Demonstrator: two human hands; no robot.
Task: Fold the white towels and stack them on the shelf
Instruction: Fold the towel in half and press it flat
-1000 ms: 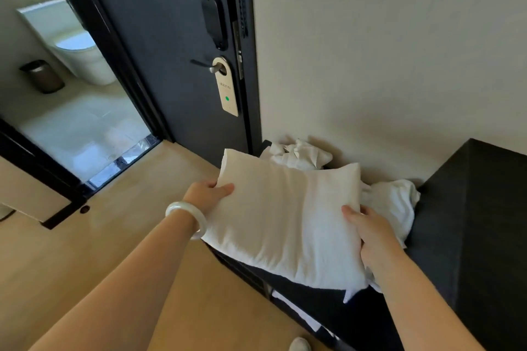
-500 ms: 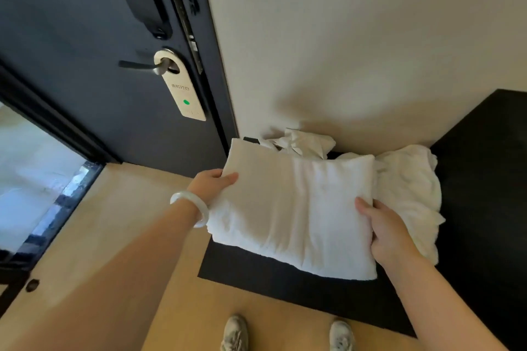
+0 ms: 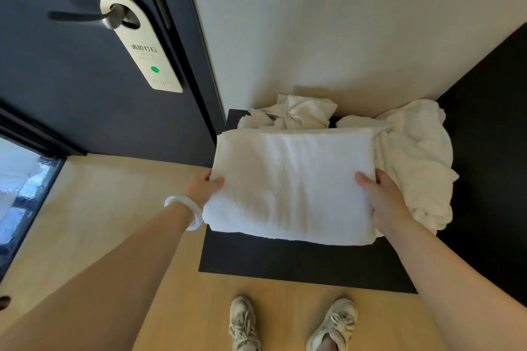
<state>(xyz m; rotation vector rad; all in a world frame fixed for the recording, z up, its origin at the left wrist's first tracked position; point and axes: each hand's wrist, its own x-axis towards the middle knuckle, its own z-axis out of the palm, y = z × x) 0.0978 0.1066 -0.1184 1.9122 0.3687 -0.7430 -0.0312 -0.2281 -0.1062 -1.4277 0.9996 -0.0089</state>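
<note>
Grip: left hand (image 3: 204, 184) and right hand (image 3: 382, 199) clasp opposite edges of the folded towel (image 3: 291, 185), thumbs on top. It sits over the black shelf (image 3: 299, 265); contact not discernible. Towels on the shelf: 3. One is folded; the rear crumpled towel (image 3: 296, 114) lies against the wall, and the right crumpled towel (image 3: 419, 157) touches the folded one.

1. I see the folded towel (image 3: 291, 188) at centre: white terry cloth, matt, finely nubbed.
2. The crumpled towels (image 3: 416, 157) beyond it look like the same soft cloth.
3. The shelf (image 3: 285, 265) beneath is black and matt.
4. On the left, the floor (image 3: 114, 208) is pale, smooth wood, and the door handle (image 3: 82, 18) is brushed metal.
5. The bracelet (image 3: 186, 212) shines glassy.
</note>
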